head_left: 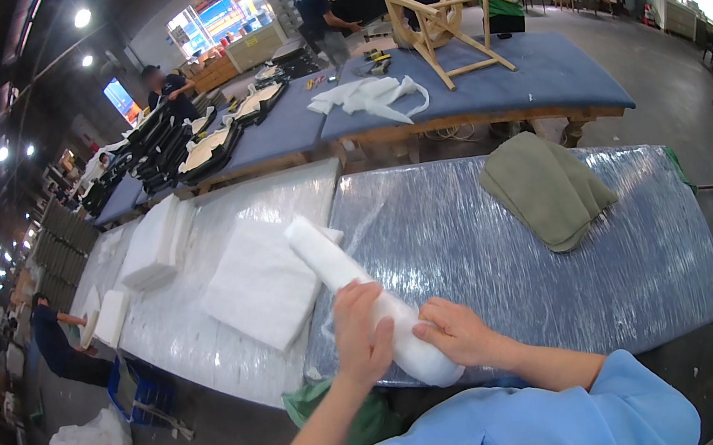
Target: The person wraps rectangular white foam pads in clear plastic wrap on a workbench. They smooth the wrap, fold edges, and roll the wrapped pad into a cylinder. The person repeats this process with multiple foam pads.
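Both of my hands grip a white roll of soft padding [332, 260] that slants from the table toward my body. My left hand [361, 335] wraps around its left side near the middle. Closer to its lower end, my right hand [457, 330] is closed on the right side, thumb lying on top. Beneath the roll's upper part lies a flat white padding sheet [258, 281]. Off to the right, a stack of olive-green fabric pieces [547, 190] rests on the plastic-wrapped blue table [519, 290].
A thick stack of white padding [157, 242] stands at the left. Beyond it, a second blue table [558, 75] bears a wooden chair frame [447, 28], white scraps [369, 98] and black seat pieces [217, 147]. Several people work around. A blue crate [145, 395] sits at the lower left.
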A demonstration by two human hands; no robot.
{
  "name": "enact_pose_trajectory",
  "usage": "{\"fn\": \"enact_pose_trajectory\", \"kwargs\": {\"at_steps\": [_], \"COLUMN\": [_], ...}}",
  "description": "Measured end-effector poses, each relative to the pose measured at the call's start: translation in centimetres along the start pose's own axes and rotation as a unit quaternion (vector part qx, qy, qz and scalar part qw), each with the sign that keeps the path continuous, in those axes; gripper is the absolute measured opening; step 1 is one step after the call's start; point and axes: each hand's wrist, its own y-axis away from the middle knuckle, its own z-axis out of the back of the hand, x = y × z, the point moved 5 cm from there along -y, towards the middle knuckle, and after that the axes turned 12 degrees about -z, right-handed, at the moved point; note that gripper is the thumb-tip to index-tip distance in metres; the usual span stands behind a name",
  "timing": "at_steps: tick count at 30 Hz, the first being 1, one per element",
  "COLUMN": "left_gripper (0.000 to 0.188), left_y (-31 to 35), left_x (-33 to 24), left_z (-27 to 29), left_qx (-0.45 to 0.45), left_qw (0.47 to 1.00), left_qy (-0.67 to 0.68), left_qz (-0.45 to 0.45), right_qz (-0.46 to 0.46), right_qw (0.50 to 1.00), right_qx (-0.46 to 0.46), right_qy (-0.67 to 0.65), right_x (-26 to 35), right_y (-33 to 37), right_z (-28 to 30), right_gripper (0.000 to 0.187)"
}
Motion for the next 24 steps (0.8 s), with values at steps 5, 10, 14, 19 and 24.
{"fn": "enact_pose_trajectory", "kwargs": {"at_steps": [5,10,14,19,24], "left_gripper": [0.083,0.095,0.100,0.099,0.099], "left_y": [5.9,6.6,7.1,7.9,7.5], "left_x": [-4.5,-5.9,-5.9,-6.4,-6.3], "left_z": [-1.1,-2.4,-1.8,-0.1,0.4], "left_qx": [0.051,0.095,0.117,0.138,0.144], "left_qw": [0.996,0.983,0.976,0.968,0.969], "left_qy": [-0.063,-0.139,-0.164,-0.175,-0.160], "left_qz": [0.044,0.071,0.081,0.112,0.121], "right_qz": [-0.004,-0.107,-0.188,-0.125,-0.019], "right_qw": [0.999,0.984,0.942,0.961,0.996], "right_qx": [-0.008,0.040,0.104,0.104,0.084], "right_qy": [-0.044,-0.135,-0.257,-0.225,0.020], "right_x": [-0.7,-3.2,-4.9,-0.5,2.7], "right_y": [-1.1,-2.0,-1.8,-1.8,-1.8], "right_z": [-0.7,-3.1,-5.4,-4.0,-3.7], "right_gripper": [0.035,0.037,0.042,0.044,0.037]}}
